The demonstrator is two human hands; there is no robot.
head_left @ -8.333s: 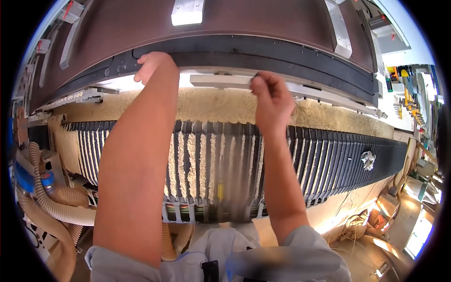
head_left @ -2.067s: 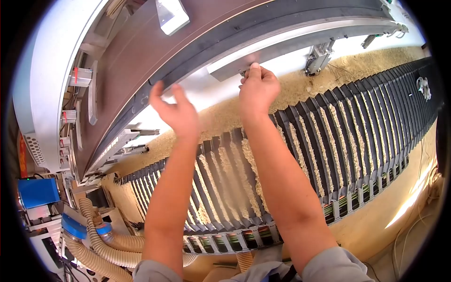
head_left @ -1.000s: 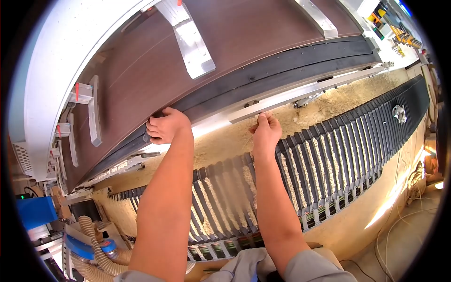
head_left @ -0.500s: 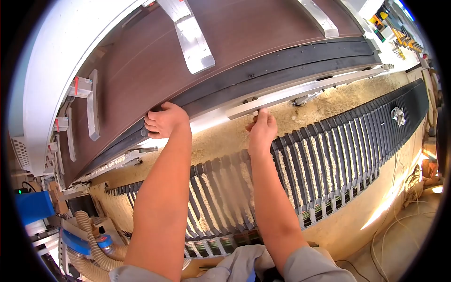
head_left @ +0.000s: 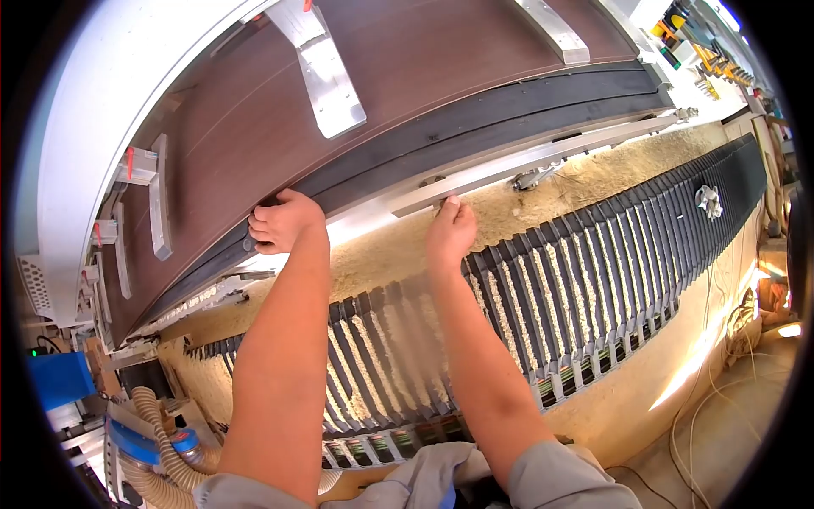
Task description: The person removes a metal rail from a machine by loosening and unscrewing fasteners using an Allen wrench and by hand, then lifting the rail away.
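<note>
My left hand point(head_left: 288, 222) is closed over the black rail point(head_left: 475, 127) that runs along the front edge of a brown panel point(head_left: 229, 127). A dark rounded end shows below its fingers; what that belongs to is unclear. My right hand point(head_left: 452, 236) is closed in a pinch at the lower edge of a silver metal bar point(head_left: 526, 170), near the bar's left end. Whatever lies between those fingertips is hidden. Just above the fingertips, a small dark fitting point(head_left: 432, 180) sits at the bar. A metal bracket point(head_left: 534, 176) hangs under the bar to the right.
Below my hands runs a black ribbed cable chain point(head_left: 585, 280) with pale shavings in its grooves. Sawdust covers the ledge point(head_left: 627, 174) behind it. Metal arms point(head_left: 326, 89) lie across the panel. Ribbed hoses point(head_left: 157, 424) stand lower left, and loose cables point(head_left: 704, 407) lie lower right.
The whole view has shifted slightly, so everything appears a little further left. My left hand keeps its hold on the rail. My right thumb and fingers look closer together at the bar's edge.
</note>
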